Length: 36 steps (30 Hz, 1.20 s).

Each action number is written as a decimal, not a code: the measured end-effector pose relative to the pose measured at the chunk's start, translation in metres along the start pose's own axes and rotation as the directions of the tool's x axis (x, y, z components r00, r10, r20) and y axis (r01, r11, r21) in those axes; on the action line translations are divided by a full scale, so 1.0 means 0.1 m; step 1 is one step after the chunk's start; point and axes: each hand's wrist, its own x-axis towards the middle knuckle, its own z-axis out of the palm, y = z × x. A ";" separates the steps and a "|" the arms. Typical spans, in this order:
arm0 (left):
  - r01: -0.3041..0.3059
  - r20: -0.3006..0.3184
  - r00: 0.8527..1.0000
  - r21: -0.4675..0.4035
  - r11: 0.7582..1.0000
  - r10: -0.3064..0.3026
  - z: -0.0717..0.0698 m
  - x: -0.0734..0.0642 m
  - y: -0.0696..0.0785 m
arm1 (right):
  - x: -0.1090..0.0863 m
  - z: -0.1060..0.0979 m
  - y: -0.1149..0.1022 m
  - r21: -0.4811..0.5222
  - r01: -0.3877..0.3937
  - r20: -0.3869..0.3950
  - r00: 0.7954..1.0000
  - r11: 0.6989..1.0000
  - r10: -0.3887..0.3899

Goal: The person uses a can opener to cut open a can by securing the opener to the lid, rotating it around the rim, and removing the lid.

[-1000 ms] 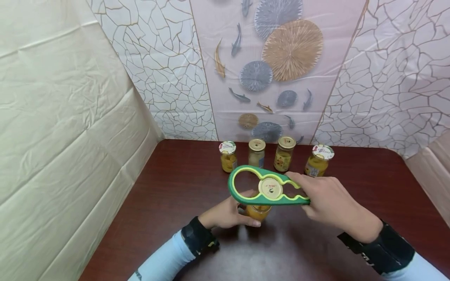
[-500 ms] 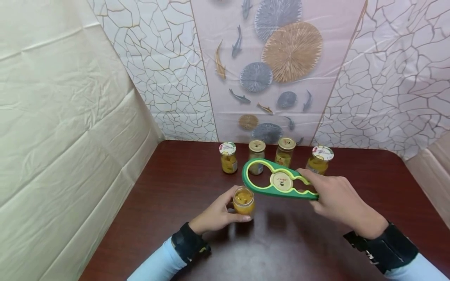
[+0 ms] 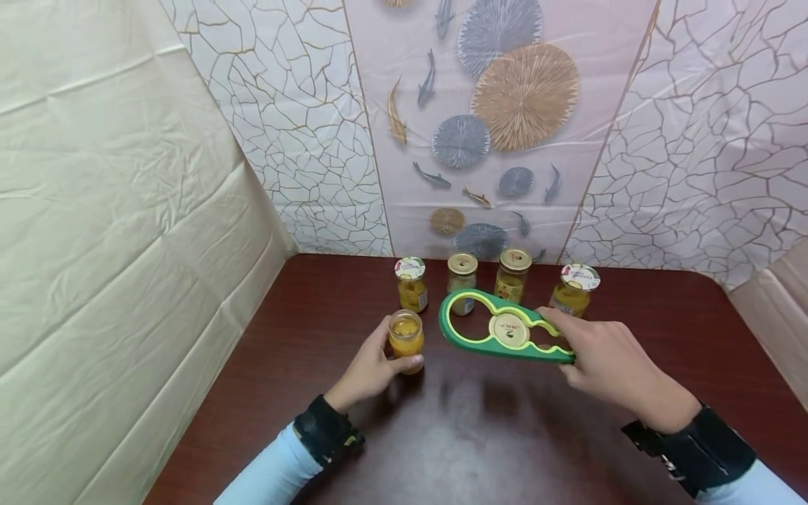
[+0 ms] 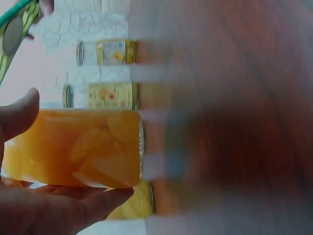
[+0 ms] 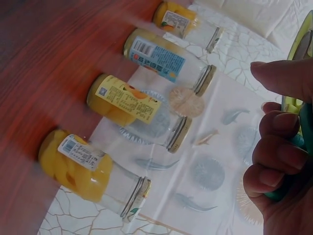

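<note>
My left hand (image 3: 366, 368) grips an uncovered glass jar (image 3: 406, 342) of orange-yellow fruit, thumb on one side and fingers on the other. The left wrist view shows this jar (image 4: 83, 147) close up, its base just over the tabletop. My right hand (image 3: 612, 361) holds a green jar opener (image 3: 536, 355) by its handle end, in the air to the right of the jar. A gold lid (image 3: 509, 330) sits in the opener's middle notch. In the right wrist view the curled fingers (image 5: 279, 152) wrap the handle, which is mostly cut off by the frame.
Several lidded fruit jars stand in a row at the back: a white-lidded one (image 3: 412, 289) at left, two gold-lidded ones (image 3: 463, 272) (image 3: 510, 280) in the middle, another white-lidded one (image 3: 574, 291) at right. The dark red-brown table (image 3: 303, 315) meets patterned cloth walls (image 3: 315, 140).
The left hand has carried the jar left and back, out from under the opener. The right hand has shifted right with the opener, and the lid has come along off the jar.
</note>
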 end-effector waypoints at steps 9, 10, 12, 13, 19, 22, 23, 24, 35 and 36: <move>0.168 -0.157 0.973 -0.003 0.986 -0.166 -0.24 0.14 -0.18 | -0.14 0.04 0.06 -0.026 -0.030 0.009 0.999 0.999 0.030; 0.179 -0.176 0.969 0.001 0.984 -0.176 -0.26 0.16 -0.20 | -0.16 0.04 0.07 -0.029 -0.029 0.003 1.000 0.999 0.029; 0.191 -0.208 0.960 0.009 0.982 -0.185 -0.31 0.20 -0.24 | -0.20 0.05 0.09 -0.037 -0.027 -0.013 1.000 0.999 0.027; 0.197 -0.222 0.956 0.013 0.980 -0.189 -0.33 0.22 -0.25 | -0.21 0.06 0.10 -0.042 -0.028 -0.019 0.999 0.999 0.027; 0.223 -0.252 0.943 -0.007 0.975 -0.217 -0.44 0.35 -0.33 | -0.27 0.06 0.15 -0.045 -0.055 0.001 0.998 0.997 0.055; 0.215 -0.259 0.942 -0.032 0.976 -0.216 -0.47 0.42 -0.37 | -0.28 0.07 0.16 -0.043 -0.068 0.016 0.997 0.997 0.069; 0.212 -0.264 0.941 -0.037 0.977 -0.214 -0.48 0.45 -0.38 | -0.29 0.07 0.16 -0.045 -0.068 0.015 0.997 0.997 0.069; 0.210 -0.269 0.939 -0.042 0.977 -0.213 -0.48 0.47 -0.39 | -0.29 0.06 0.16 -0.044 -0.069 0.015 0.997 0.997 0.069; 0.190 -0.354 0.916 -0.033 0.981 -0.189 -0.61 0.74 -0.47 | -0.29 0.08 0.17 -0.038 -0.064 0.016 0.998 0.997 0.065; 0.190 -0.361 0.913 -0.041 0.981 -0.192 -0.62 0.76 -0.48 | -0.29 0.08 0.17 -0.039 -0.063 0.016 0.998 0.997 0.064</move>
